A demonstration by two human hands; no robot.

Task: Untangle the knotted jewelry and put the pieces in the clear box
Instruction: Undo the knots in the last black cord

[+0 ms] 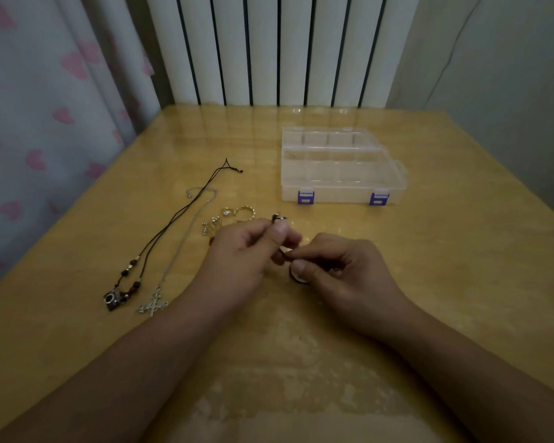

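— Hands first. Left hand (pixel 247 247)?
— Mid-frame above the table (pixel 429 282), fingers curled, thumb and forefinger pinching a small dark jewelry piece (pixel 279 219) that sticks out past the fingertips. Too small to identify further.
— Right hand (pixel 336 266)?
— Just beside the left, fingertips nearly touching it. Thumb and forefinger pinching a black cord (pixel 293 276); cord loops down below the thumb. Looks joined to the dark piece in the left, can't tell for sure.
— Clear box (pixel 339 167)?
— Beyond the hands, toward the right far side of the table. Lid down, two purple latches (pixel 306 197) on the near edge. Compartments visible through the plastic; contents can't tell.
— Other jewelry?
— All left of the hands, flat on the table. Black cord necklace (pixel 173 219) with beads and a dark pendant at the near end, stretched out away from the camera. Silver chain (pixel 186 238) with a cross pendant just right of it, lying roughly alongside, apart near the pendants. Gold rings (pixel 237 214) in a small cluster just beyond the left hand, well apart from the box.
— Background?
— White radiator (pixel 269 49) behind the table, curtain (pixel 45 107) with pink hearts at left.
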